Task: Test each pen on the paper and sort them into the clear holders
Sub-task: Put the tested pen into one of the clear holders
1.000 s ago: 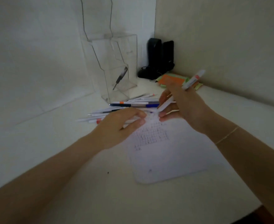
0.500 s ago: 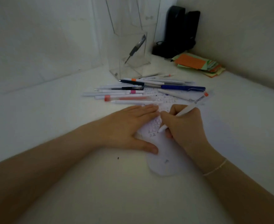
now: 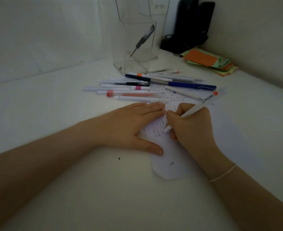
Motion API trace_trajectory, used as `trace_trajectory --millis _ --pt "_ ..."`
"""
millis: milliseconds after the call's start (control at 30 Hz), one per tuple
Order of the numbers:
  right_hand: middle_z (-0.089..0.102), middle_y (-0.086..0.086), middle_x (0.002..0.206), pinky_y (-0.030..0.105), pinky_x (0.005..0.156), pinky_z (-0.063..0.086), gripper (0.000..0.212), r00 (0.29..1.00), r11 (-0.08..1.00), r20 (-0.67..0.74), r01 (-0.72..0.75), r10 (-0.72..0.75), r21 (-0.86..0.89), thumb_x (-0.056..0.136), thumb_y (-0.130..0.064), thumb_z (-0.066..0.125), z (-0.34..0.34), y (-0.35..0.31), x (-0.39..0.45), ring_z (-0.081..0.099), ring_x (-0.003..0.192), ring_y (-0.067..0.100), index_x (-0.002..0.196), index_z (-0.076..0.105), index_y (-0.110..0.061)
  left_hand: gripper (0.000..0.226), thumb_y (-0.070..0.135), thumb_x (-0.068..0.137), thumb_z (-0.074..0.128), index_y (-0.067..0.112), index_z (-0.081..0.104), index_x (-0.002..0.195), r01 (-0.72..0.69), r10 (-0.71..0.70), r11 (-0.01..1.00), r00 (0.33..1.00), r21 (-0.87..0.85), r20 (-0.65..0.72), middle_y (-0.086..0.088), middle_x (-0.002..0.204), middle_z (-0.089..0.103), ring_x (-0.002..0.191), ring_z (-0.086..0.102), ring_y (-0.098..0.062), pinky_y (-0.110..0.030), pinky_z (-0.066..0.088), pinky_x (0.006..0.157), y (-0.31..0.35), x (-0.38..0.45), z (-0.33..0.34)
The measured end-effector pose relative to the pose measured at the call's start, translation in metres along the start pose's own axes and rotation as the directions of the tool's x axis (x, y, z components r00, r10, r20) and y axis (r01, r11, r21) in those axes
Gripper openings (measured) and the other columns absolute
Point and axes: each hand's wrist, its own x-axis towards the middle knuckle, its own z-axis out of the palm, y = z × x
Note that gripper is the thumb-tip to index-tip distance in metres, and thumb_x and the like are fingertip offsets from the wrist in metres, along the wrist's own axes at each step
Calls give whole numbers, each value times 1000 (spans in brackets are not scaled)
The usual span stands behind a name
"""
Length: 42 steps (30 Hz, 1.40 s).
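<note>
My right hand [image 3: 191, 125] grips a white pen with an orange end [image 3: 199, 108], its tip touching the paper [image 3: 169, 169] among rows of small scribbles. My left hand [image 3: 130, 125] lies flat on the paper's left part, fingers spread, holding nothing. Beyond the hands lies a loose pile of pens [image 3: 144, 89], among them a blue pen [image 3: 192, 85] and a red-capped one [image 3: 130, 94]. A clear holder [image 3: 137, 47] stands behind the pile with one dark pen [image 3: 142, 40] leaning inside. A second, taller clear holder rises behind it, cut off by the frame.
A black device [image 3: 189, 25] stands in the back corner against the wall. A stack of orange and green sticky notes [image 3: 209, 61] lies to its right. White walls close in the desk at the left and back.
One second ago both hands were raised over the pile, the right holding the pen in the air. Both have come down on the paper, and the pen tip now touches it.
</note>
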Motion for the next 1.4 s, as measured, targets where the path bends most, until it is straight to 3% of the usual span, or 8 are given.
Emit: trace_trajectory --millis 167,433,600,833,1000,1133,1233,1400 --pt "59 27 53 13 34 37 27 1000 1000 7 -13 13 13 83 -5 59 0 -1 0 46 26 3 64 54 14 107 86 66 35 26 6 151 -13 13 1000 1000 -3 -11 11 158 0 141 -3 4 -23 1 117 0 0 0" --pt "56 10 41 12 34 36 26 999 999 17 -32 31 31 83 -7 61 0 -2 0 45 26 4 63 58 11 105 83 68 42 28 4 150 1 -1 1000 1000 -16 -4 12 157 -2 141 -3 3 -18 -3 114 0 -1 1" --pt "50 0 32 13 33 36 29 999 997 24 -41 39 68 82 -5 62 0 2 1 45 25 6 56 55 5 107 86 67 38 26 7 150 -21 21 1000 1000 -4 -19 10 158 1 142 -2 2 -23 1 118 0 0 1" --pt "38 -1 44 7 42 33 43 997 996 -37 72 -74 -55 84 -5 60 3 4 2 46 42 1 49 38 -14 106 83 68 40 28 4 150 -13 13 1000 1000 -10 -25 12 157 -2 139 -5 5 -16 -6 112 -1 0 2" --pt "54 7 48 16 43 37 26 999 971 10 -44 43 237 84 -14 66 -5 6 4 43 40 8 65 54 -1 97 77 72 47 28 13 149 -61 55 997 990 -45 -127 14 156 1 136 -2 8 -8 -7 109 -1 -2 3" --pt "54 3 46 16 41 38 30 995 916 86 -77 46 393 80 -23 71 -10 2 4 44 39 9 68 58 2 60 55 86 53 21 48 135 -206 170 975 931 -78 -324 2 150 34 140 24 -7 -23 17 115 -1 -1 1" --pt "59 3 49 18 44 43 31 984 896 180 -77 -4 437 78 -21 71 -7 -2 4 52 43 11 72 60 7 40 41 92 49 17 61 122 -250 195 964 895 -87 -400 0 140 48 135 33 -8 -32 25 114 -2 2 1" --pt "62 14 61 24 42 44 35 969 614 245 -182 -18 768 84 -32 56 -12 -5 8 52 43 21 71 66 -1 33 32 95 46 13 69 110 -256 177 961 862 -108 -474 3 128 59 128 44 -6 -38 30 111 -7 6 4"
